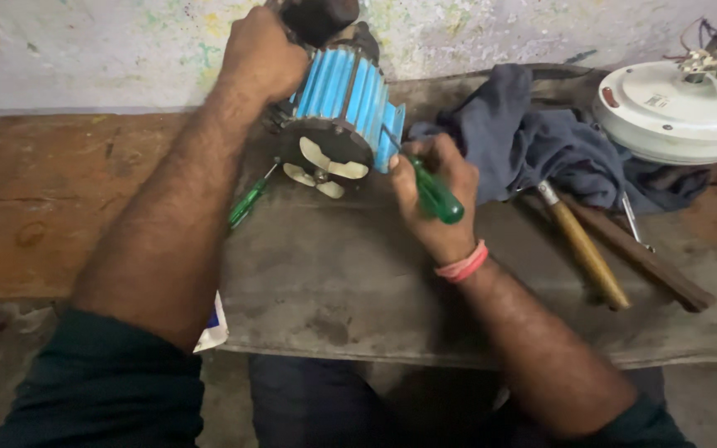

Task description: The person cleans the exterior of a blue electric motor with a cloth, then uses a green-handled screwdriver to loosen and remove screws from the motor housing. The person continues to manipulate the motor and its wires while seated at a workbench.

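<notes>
Grip: left hand (263, 54) clamped on one blue motor (343, 104), upper centre; right hand (433, 195) closed around a green screwdriver (436, 197) at its rim.
Screwdrivers: two; second screwdriver (248, 202) lies left of motor.
Upper right: one grey cloth (533, 137), one white fan housing (674, 112).
Right: two wooden handles (591, 253).

I am gripping the top of the blue motor (343, 104) with my left hand (263, 54), and my right hand (435, 195) is pushing a green screwdriver (435, 195) against its side.

dark green sleeves pushed up, pink band (461, 266) on right wrist.
</notes>
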Tool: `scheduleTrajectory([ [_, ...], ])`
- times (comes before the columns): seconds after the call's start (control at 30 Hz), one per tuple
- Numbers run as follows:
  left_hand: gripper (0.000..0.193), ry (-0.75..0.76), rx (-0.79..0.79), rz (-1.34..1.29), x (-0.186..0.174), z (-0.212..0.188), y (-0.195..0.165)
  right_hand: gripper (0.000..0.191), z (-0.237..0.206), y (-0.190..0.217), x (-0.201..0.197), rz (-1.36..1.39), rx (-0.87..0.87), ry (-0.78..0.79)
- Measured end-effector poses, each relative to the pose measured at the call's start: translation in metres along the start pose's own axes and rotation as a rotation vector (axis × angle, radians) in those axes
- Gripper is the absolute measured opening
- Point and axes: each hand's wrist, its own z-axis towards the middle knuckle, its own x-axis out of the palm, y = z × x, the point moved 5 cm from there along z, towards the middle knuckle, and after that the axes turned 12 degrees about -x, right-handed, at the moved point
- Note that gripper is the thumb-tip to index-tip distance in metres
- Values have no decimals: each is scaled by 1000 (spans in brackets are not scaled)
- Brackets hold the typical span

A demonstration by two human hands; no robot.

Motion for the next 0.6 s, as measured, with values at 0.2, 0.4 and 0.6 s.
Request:
scheduleTrajectory([
  [0.2,33,-11,-10,36,0,0,-3,22,18,-41,12,381,396,-79],
  [0.4,32,-4,-63,83,0,1,0,20,-8,-12,4,250,149,-34],
  [0.6,37,-12,-59,56,-1,-2,-7,18,21,-47,9,421,427,-41],
])
